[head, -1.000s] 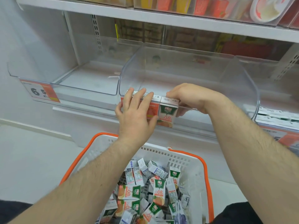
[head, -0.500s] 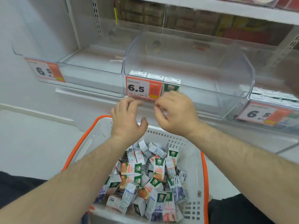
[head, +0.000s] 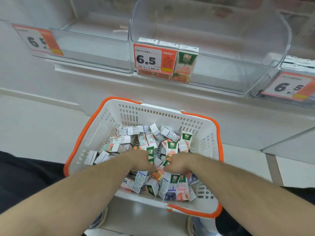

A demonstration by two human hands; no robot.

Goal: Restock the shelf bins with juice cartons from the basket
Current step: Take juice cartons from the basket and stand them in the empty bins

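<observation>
Left bin (head: 95,34): clear plastic, on the shelf at my far left, with a blurred 6.5 price tag (head: 38,40) on its front lip.
Middle bin (head: 221,53): clear, curved walls; three cartons (head: 186,63) stood upright in a row in its front left corner, touching one another, two of them behind an orange 6.5 price label (head: 154,59).
Basket (head: 119,114): white with orange rim, on the floor below the shelf, holding a loose heap of juice cartons (head: 172,147) lying at all angles.
My left hand (head: 140,160): down in the heap, fingers curled around a green-and-white carton (head: 150,155) that stood up beside my knuckles.
My right hand (head: 177,163): just beside the left, fingers bent into the pile on an orange carton (head: 161,170); motion blur meant I could not tell for sure whether I had it gripped.
Right bin (head: 293,79): partly cut off, another 6.5 tag (head: 288,86) on its front.
</observation>
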